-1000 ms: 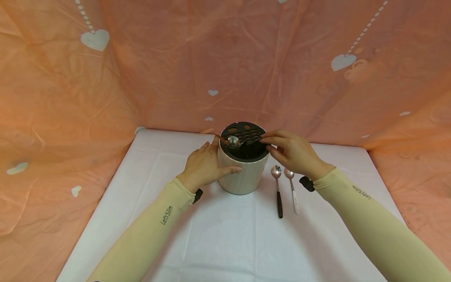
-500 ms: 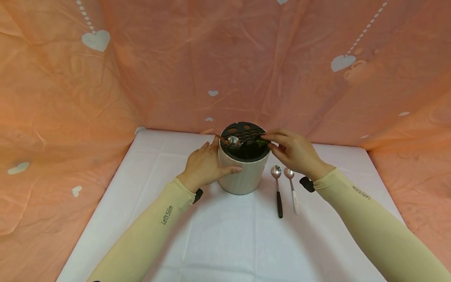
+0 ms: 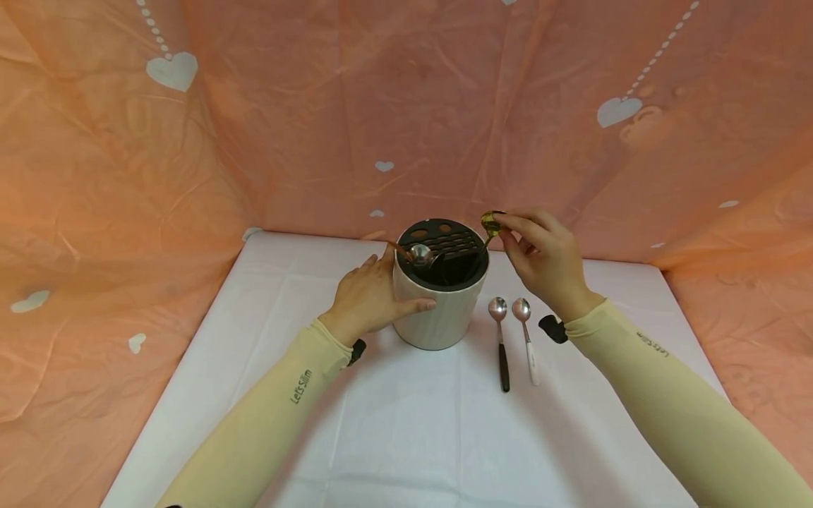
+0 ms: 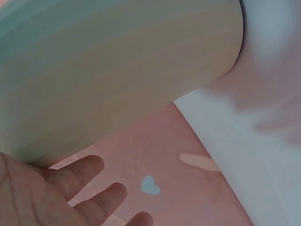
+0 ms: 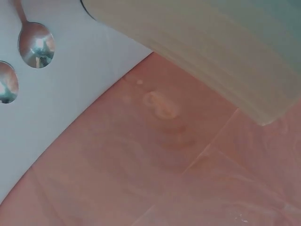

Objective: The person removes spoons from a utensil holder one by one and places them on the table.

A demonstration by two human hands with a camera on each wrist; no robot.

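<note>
My right hand (image 3: 551,264) pinches the rounded, gold-coloured end of a spoon (image 3: 490,223) just above the right rim of a pale utensil holder (image 3: 435,321). The spoon's thin stem slants down toward the holder's dark slotted top (image 3: 454,243); its lower end is hidden inside. Against the holder's left side rests my left hand (image 3: 368,293), thumb across the front. In the left wrist view its fingers (image 4: 101,200) are spread and fairly straight beside the ribbed wall. A spoon with a silver bowl (image 3: 420,255) and a copper-toned stem sticks out of the holder's top.
Two spoons lie on the white cloth right of the holder, one with a black handle (image 3: 504,367), one with a white handle (image 3: 532,363). Peach-coloured fabric (image 3: 406,127) with hearts hangs behind and at both sides of the table (image 3: 394,437).
My right hand has risen from the holder's top, drawing the gold spoon upward so its rounded end shows above the rim. My left hand and the holder stay put.
</note>
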